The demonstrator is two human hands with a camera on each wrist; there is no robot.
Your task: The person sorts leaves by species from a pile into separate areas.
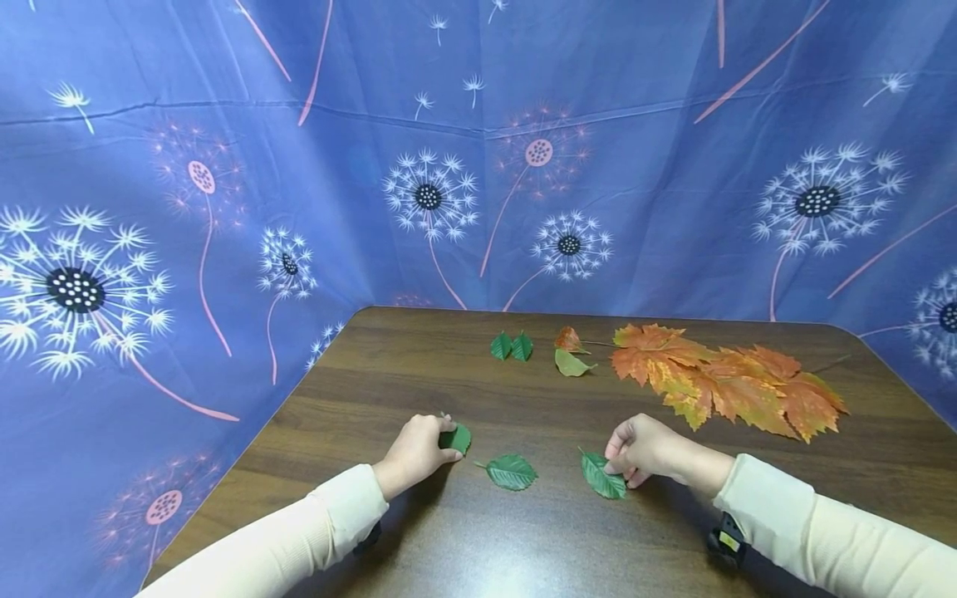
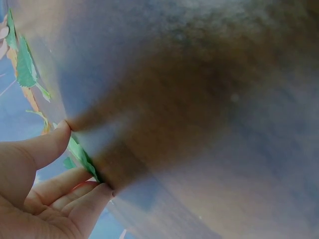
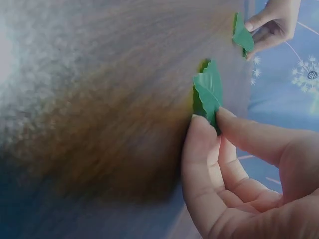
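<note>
In the head view my left hand (image 1: 419, 451) is low on the table at left, with a green leaf (image 1: 458, 438) between thumb and fingers. The left wrist view shows the thumb at one end of this leaf (image 2: 82, 155) and the fingertips at the other. My right hand (image 1: 641, 451) pinches the edge of another green leaf (image 1: 601, 475) between thumb and fingertip, also plain in the right wrist view on the toothed leaf (image 3: 204, 97). Between the hands a third green leaf (image 1: 512, 472) lies flat, touched by neither hand.
Behind the hands lie two small green leaves (image 1: 512, 346), a yellow-green leaf (image 1: 571, 363) and a small orange-brown leaf (image 1: 568, 339). Large orange maple leaves (image 1: 725, 378) spread over the back right of the brown wooden table (image 1: 389, 357). A blue dandelion-print cloth (image 1: 478, 108) hangs behind.
</note>
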